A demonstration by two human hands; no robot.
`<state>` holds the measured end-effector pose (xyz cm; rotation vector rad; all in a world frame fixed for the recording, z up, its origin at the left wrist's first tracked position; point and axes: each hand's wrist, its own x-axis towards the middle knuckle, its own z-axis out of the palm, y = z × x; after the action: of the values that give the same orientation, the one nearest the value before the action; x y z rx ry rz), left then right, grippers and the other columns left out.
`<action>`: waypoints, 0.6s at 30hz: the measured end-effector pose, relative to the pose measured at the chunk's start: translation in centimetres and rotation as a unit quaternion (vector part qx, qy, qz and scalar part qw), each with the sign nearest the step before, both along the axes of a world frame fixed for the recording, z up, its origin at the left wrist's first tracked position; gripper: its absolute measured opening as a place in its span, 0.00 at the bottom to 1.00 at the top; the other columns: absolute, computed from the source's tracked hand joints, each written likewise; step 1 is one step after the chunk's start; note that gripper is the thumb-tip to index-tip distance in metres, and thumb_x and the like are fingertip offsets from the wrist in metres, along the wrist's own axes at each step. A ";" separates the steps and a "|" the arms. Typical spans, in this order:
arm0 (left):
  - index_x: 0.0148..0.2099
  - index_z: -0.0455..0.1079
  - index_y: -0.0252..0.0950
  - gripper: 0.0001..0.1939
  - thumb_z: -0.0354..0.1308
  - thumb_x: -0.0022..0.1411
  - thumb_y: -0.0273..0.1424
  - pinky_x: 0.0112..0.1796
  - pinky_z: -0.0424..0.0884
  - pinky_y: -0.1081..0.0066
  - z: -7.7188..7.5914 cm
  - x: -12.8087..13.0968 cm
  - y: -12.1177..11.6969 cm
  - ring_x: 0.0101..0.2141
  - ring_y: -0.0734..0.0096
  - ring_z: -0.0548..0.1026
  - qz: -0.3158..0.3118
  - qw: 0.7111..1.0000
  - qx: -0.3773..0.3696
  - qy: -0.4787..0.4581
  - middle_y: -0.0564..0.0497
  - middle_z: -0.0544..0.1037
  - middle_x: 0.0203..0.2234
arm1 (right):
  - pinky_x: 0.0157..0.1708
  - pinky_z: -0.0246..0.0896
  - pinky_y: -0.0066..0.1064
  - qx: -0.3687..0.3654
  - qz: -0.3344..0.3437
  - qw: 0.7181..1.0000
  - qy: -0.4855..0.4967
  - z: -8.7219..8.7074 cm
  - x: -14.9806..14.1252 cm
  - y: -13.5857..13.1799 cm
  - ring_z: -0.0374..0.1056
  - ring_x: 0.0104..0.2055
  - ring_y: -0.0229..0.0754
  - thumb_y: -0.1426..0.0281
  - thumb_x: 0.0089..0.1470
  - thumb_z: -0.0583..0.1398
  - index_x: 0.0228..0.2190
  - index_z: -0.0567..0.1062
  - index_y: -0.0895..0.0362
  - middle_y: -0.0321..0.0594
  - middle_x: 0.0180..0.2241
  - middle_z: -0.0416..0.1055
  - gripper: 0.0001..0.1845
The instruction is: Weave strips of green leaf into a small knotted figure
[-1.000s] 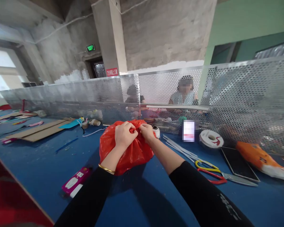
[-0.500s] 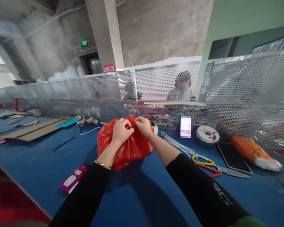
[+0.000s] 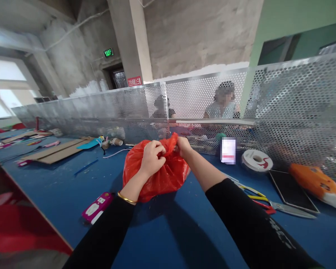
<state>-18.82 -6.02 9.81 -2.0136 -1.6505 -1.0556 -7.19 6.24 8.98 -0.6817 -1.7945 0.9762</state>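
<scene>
A full red plastic bag (image 3: 159, 183) sits on the blue tabletop (image 3: 145, 239), its neck gathered at the top. What fills the bag is hidden. My left hand (image 3: 152, 158) is closed on the gathered plastic, thumb and fingers pinched together over the left of the neck. On the other side, my right hand (image 3: 184, 147) grips the twisted end of the bag, which sticks up between the two hands. The right fingertips are partly hidden behind the plastic.
Right of the bag lie scissors (image 3: 291, 210), a dark tablet (image 3: 294, 191), a white spool (image 3: 257, 160), a lit phone (image 3: 228, 150) and an orange packet (image 3: 316, 181). To the left are a purple box (image 3: 98, 207) and cardboard (image 3: 61, 151). A perforated metal screen (image 3: 201, 93) stands behind, with people beyond.
My right hand has moved slightly away from the left, and the bag's twisted end now stands up higher between them. The whole view has shifted, so things appear further right.
</scene>
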 end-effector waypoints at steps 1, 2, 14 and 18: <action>0.28 0.65 0.38 0.09 0.52 0.45 0.18 0.45 0.67 0.65 -0.1 -0.3 -0.3 0.40 0.66 0.71 -0.004 1.000 0.000 -0.002 0.50 0.71 0.36 | 0.24 0.61 0.29 -0.009 0.016 1.000 -0.001 -0.1 0.0 0.0 0.65 0.22 0.40 0.67 0.53 0.55 0.24 0.73 0.60 0.38 0.18 0.69 0.11; 0.31 0.66 0.38 0.11 0.52 0.46 0.18 0.45 0.67 0.66 -0.2 -0.6 -0.5 0.41 0.65 0.71 0.000 1.000 -0.003 -0.011 0.50 0.72 0.38 | 0.25 0.63 0.29 -0.014 0.035 0.999 -0.003 -0.2 0.1 -0.2 0.66 0.23 0.40 0.66 0.53 0.55 0.25 0.73 0.60 0.38 0.19 0.70 0.12; 0.38 0.71 0.39 0.08 0.55 0.56 0.25 0.41 0.67 0.66 2.5 -2.7 -2.1 0.41 0.60 0.75 0.132 0.983 -0.107 0.065 0.48 0.78 0.36 | 0.47 0.64 0.34 -0.052 -0.051 0.997 0.008 -1.6 0.6 0.4 0.69 0.44 0.44 0.75 0.50 0.63 0.31 0.78 0.56 0.38 0.39 0.77 0.04; 0.35 0.72 0.40 0.05 0.55 0.56 0.30 0.33 0.65 0.70 4.3 -6.4 -4.3 0.34 0.64 0.74 0.211 0.975 -0.053 0.038 0.51 0.76 0.31 | 0.44 0.69 0.43 -0.125 -0.142 0.978 0.085 -1.3 2.8 4.0 0.69 0.47 0.46 0.64 0.60 0.59 0.50 0.70 0.59 0.45 0.51 0.69 0.18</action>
<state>-25.22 -10.30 14.07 -1.6282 -2.0083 -0.7410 -4.41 10.22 7.66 -0.9524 -1.3930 1.0378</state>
